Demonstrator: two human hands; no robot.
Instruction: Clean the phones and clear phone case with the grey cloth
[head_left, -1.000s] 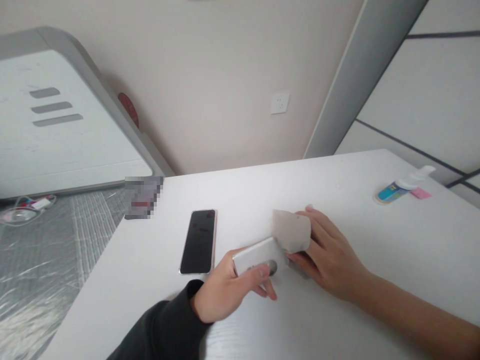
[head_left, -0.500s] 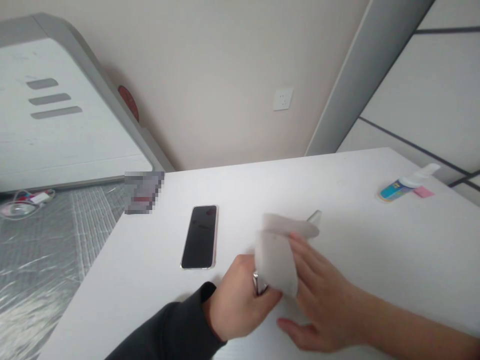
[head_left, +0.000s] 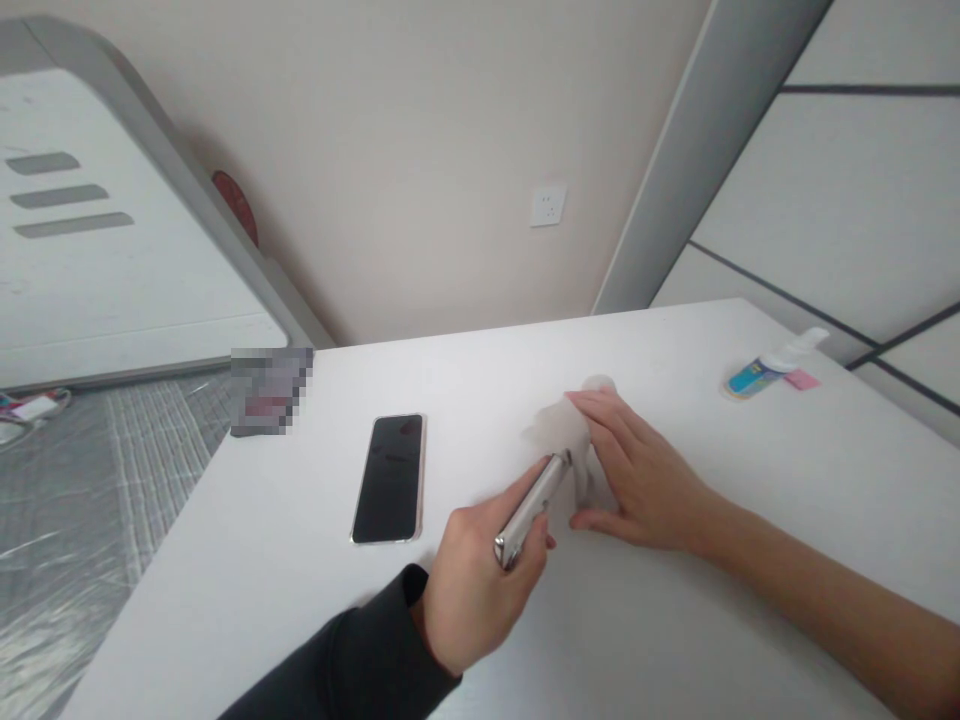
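Observation:
My left hand, in a dark sleeve, grips a silver smartphone turned edge-on, its upper end reaching toward my other hand. My right hand is curled over a crumpled white tissue on the white table. The tissue touches the upper end of the silver phone, and my fingers hide part of it. To the left of my hands, a black-screened smartphone with a gold rim lies flat on the table, apart from both hands.
Far right on the table stand a small blue-and-white tube and a pink note. A pixelated patch covers the table's far left corner. Beyond the left edge lies a plastic-covered floor. A wall socket is behind.
The silver phone has turned from showing its back to edge-on. The tissue, earlier draped over the phone, is now bunched under my right hand. The view has shifted slightly.

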